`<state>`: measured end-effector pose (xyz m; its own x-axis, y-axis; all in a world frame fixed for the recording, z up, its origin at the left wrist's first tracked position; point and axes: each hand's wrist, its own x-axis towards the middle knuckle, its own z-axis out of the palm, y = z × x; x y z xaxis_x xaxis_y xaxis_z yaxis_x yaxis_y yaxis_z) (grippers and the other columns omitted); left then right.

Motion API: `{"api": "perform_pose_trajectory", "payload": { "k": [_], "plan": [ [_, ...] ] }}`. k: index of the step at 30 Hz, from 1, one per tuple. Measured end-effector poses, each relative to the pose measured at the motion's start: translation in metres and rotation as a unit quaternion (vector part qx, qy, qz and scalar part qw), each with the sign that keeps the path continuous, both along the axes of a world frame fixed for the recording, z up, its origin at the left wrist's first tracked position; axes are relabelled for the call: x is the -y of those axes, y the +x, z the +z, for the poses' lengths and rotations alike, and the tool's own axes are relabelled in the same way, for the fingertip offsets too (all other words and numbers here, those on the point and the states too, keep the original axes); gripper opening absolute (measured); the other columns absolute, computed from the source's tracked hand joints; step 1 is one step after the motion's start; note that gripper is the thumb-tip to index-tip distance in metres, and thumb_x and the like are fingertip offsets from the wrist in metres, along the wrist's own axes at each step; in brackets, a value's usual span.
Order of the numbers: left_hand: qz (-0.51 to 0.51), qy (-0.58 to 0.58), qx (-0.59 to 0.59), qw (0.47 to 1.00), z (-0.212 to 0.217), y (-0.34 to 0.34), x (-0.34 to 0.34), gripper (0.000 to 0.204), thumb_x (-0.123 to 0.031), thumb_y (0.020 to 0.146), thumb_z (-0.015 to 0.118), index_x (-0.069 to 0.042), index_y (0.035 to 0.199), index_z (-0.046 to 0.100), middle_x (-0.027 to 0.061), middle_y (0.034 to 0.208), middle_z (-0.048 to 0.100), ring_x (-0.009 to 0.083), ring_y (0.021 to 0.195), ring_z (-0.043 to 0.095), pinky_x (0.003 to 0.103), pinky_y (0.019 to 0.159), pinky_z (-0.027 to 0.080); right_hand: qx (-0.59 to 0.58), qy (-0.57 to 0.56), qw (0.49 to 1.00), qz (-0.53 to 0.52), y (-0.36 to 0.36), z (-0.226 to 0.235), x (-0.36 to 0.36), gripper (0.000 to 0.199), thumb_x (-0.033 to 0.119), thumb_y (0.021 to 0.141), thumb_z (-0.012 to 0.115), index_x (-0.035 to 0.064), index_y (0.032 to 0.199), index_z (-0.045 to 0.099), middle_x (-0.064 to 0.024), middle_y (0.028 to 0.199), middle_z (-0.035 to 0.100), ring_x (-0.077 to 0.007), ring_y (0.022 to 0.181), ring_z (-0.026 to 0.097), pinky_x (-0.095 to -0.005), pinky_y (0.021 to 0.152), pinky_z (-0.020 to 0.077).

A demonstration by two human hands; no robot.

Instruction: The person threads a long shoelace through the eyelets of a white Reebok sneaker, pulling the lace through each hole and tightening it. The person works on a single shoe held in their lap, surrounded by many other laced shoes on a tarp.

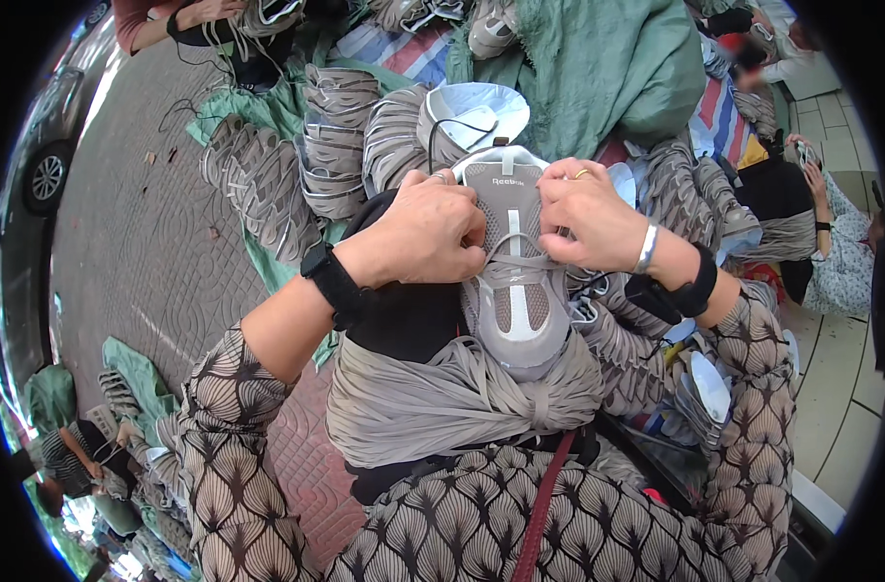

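A grey sneaker (532, 335) with a mesh tongue lies on my lap, its toe toward me. Its flat grey shoelace (508, 260) crosses over the tongue and runs toward both hands. My left hand (428, 228) is closed at the sneaker's left edge, fingers curled. On the opposite edge my right hand (590, 215) is closed too, with thumb and fingers pinched by the upper eyelets. Both seem to grip the lace; the fingertips are partly hidden. Below the toe, a thick bundle of grey laces (413, 403) is tied across my lap.
Stacked grey shoe uppers (341, 141) stand beyond my left hand, and more uppers (646, 373) lie to my right. A large green sack (598, 78) is at the far side. Other people sit nearby; a car (45, 165) is parked at left on the paving.
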<state>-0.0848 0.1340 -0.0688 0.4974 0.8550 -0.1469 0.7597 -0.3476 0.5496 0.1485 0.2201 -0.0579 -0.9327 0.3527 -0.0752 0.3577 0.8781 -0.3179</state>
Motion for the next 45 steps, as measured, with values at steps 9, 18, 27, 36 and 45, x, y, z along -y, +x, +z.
{"api": "perform_pose_trajectory", "payload": {
  "k": [9, 18, 27, 36, 45],
  "plan": [
    [0.254, -0.110, 0.460, 0.844, 0.013, -0.015, -0.054, 0.010, -0.014, 0.092, 0.066, -0.005, 0.091, 0.067, -0.0045, 0.087, 0.063, 0.0041, 0.081, 0.055, 0.021, 0.075, 0.044, -0.335, -0.245, 0.877, -0.244, -0.061, 0.020, -0.102, 0.020, 0.022, 0.089, 0.058, 0.0047, 0.089, 0.067, -0.0056, 0.087, 0.064, -0.0161, 0.076, 0.059, -0.0328, 0.065, 0.0487],
    [0.342, -0.062, 0.429, 0.834, 0.022, -0.043, -0.096, 0.047, -0.036, 0.096, 0.062, -0.004, 0.128, 0.050, 0.0026, 0.093, 0.060, 0.0037, 0.067, 0.051, 0.018, 0.055, 0.041, -0.272, -0.490, 0.802, -0.209, -0.124, 0.007, -0.125, 0.027, 0.027, 0.102, 0.047, 0.0023, 0.101, 0.056, -0.0104, 0.090, 0.066, -0.0104, 0.058, 0.059, -0.0230, 0.044, 0.0457],
    [0.220, -0.195, 0.665, 0.686, 0.045, -0.055, -0.224, 0.020, -0.021, 0.103, 0.039, -0.011, 0.089, 0.050, -0.0045, 0.066, 0.047, 0.0070, 0.052, 0.041, 0.023, 0.047, 0.035, -0.416, -0.619, 0.561, -0.359, -0.082, 0.038, -0.237, 0.034, 0.025, 0.103, 0.041, -0.0020, 0.087, 0.055, -0.0123, 0.081, 0.064, -0.0225, 0.071, 0.063, -0.0394, 0.074, 0.0577],
    [0.303, -0.012, 0.458, 0.835, 0.060, -0.030, -0.209, 0.024, -0.024, 0.098, 0.052, 0.000, 0.101, 0.055, 0.0050, 0.078, 0.058, 0.0139, 0.062, 0.054, 0.028, 0.055, 0.047, -0.305, -0.497, 0.786, -0.205, -0.068, 0.020, -0.178, 0.028, 0.025, 0.101, 0.047, 0.0025, 0.092, 0.062, -0.0024, 0.074, 0.061, -0.0119, 0.062, 0.063, -0.0271, 0.055, 0.0538],
    [0.109, 0.100, 0.057, 0.987, 0.008, 0.003, 0.000, 0.016, -0.022, 0.073, 0.074, -0.011, 0.079, 0.065, 0.0049, 0.090, 0.057, 0.0259, 0.098, 0.053, 0.046, 0.093, 0.035, -0.357, -0.540, 0.703, -0.296, -0.052, 0.008, -0.210, 0.033, 0.024, 0.103, 0.043, -0.0047, 0.103, 0.058, -0.0157, 0.091, 0.067, -0.0216, 0.075, 0.065, -0.0396, 0.077, 0.0585]
  ]
}}
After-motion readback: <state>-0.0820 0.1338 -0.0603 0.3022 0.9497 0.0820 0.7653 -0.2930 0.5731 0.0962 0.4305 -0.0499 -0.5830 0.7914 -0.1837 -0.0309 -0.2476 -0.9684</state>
